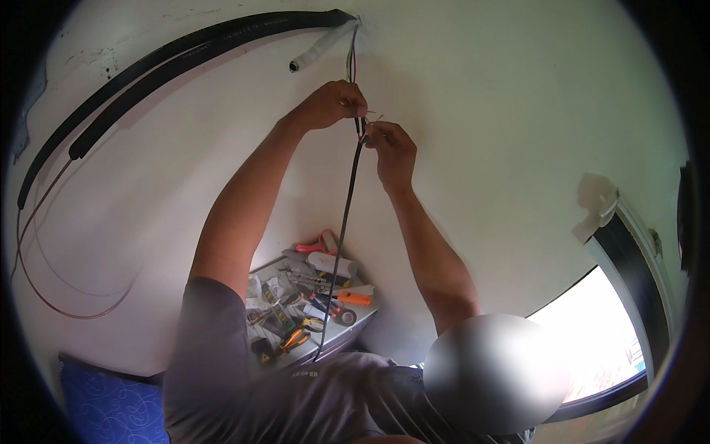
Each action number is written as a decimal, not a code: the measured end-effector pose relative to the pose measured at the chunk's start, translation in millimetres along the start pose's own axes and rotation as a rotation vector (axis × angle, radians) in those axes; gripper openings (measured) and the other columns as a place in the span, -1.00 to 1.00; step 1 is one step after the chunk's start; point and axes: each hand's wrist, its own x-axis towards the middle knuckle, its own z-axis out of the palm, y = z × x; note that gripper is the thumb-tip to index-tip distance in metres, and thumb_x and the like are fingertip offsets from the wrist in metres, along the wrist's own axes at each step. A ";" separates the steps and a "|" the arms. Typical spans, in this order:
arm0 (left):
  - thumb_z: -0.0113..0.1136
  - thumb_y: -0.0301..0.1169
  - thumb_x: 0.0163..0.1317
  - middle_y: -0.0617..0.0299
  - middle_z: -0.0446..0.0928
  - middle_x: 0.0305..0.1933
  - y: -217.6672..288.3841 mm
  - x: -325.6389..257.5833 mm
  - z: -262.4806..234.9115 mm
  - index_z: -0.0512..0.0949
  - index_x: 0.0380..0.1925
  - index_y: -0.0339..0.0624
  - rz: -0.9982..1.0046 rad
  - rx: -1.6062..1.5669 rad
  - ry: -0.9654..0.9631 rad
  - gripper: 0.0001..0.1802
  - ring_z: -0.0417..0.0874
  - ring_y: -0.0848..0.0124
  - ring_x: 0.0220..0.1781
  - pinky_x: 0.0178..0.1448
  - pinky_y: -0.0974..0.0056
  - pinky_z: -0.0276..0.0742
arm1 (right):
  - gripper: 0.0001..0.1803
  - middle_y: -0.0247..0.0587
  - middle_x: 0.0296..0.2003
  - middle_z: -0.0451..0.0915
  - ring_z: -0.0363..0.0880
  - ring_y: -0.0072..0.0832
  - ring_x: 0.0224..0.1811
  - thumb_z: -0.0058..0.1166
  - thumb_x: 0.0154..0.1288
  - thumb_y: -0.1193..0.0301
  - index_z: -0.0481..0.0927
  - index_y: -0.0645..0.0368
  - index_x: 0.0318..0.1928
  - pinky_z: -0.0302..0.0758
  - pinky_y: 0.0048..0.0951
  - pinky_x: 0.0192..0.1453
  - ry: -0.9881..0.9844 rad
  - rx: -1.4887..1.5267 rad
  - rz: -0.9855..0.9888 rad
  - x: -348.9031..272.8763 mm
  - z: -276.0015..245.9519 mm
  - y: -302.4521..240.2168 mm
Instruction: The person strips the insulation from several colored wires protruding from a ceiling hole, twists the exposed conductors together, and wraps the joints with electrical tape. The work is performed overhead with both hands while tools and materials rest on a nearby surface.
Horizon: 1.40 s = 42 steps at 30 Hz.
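Observation:
Both my arms reach up to a white wall (481, 111). My left hand (334, 103) is closed around the top of a black cable (346, 214) and the thin wires (353, 55) that come down out of a hole in the wall. Just to the right and slightly lower, my right hand (392, 152) pinches the thin wire ends at the cable's top. The two hands almost touch. The black cable hangs down from them toward a small table.
Black insulated pipes (148, 63) curve across the wall's upper left, beside a white wrapped pipe stub (318, 52). Thin copper tubing (44, 281) loops at the left. Below, a small table (355, 325) holds pliers, tape and other tools. Blue cushion (103, 407) lower left, window (599, 333) right.

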 end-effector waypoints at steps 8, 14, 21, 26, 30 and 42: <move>0.36 -0.54 0.30 0.18 0.70 -0.22 21.4 1.7 -5.3 0.74 -0.22 -0.27 -0.185 -0.038 -0.089 -0.92 0.70 0.35 -0.07 0.13 0.22 0.59 | -0.81 -0.25 -0.32 0.78 0.69 -0.59 -0.30 0.28 0.46 0.45 0.77 0.35 -0.07 0.61 -0.54 -0.16 -0.022 -0.189 -0.007 10.7 6.4 -4.2; 0.31 -0.59 0.32 0.21 0.68 -0.23 21.8 4.4 -4.0 0.68 -0.22 -0.29 -0.173 -0.052 -0.172 -0.93 0.67 0.40 -0.07 0.13 0.22 0.58 | -0.82 -0.12 -0.25 0.81 0.80 -0.47 -0.21 0.29 0.44 0.46 0.78 0.33 -0.10 0.66 -0.44 -0.03 -0.074 -0.262 0.038 15.0 2.4 -3.3; 0.27 -0.61 0.32 0.22 0.63 -0.25 16.5 3.2 12.6 0.64 -0.22 -0.24 -0.133 -0.029 -0.074 -0.92 0.65 0.39 -0.10 0.10 0.19 0.59 | -0.82 -0.28 -0.35 0.75 0.69 -0.60 -0.28 0.26 0.45 0.45 0.77 0.36 -0.15 0.58 -0.54 -0.15 -0.069 -0.208 -0.017 16.3 2.4 -3.2; 0.26 -0.63 0.31 0.21 0.63 -0.24 12.2 2.5 12.9 0.63 -0.22 -0.23 -0.155 -0.047 -0.098 -0.91 0.66 0.38 -0.09 0.10 0.18 0.60 | -0.79 -0.21 -0.27 0.80 0.76 -0.49 -0.22 0.25 0.47 0.39 0.79 0.31 -0.11 0.61 -0.45 -0.06 -0.143 -0.257 0.150 12.5 -4.0 -16.4; 0.27 -0.62 0.30 0.21 0.64 -0.16 11.4 0.0 19.9 0.65 -0.20 -0.20 -0.140 -0.136 -0.019 -0.88 0.68 0.35 -0.07 0.10 0.19 0.60 | -0.77 -0.28 -0.29 0.79 0.74 -0.54 -0.26 0.22 0.49 0.37 0.79 0.30 -0.11 0.57 -0.48 -0.16 -0.096 -0.149 0.143 14.3 -2.9 -22.4; 0.28 -0.47 0.43 0.18 0.66 -0.26 34.9 -49.5 103.6 0.63 -0.11 -0.25 -0.331 -0.412 0.569 -0.88 0.73 0.43 -0.34 -0.23 0.28 0.69 | -0.77 -0.31 -0.17 0.79 0.73 -0.55 -0.13 0.18 0.53 0.32 0.77 0.19 -0.02 0.58 -0.48 -0.09 -0.119 -0.171 0.326 22.1 -12.7 -41.7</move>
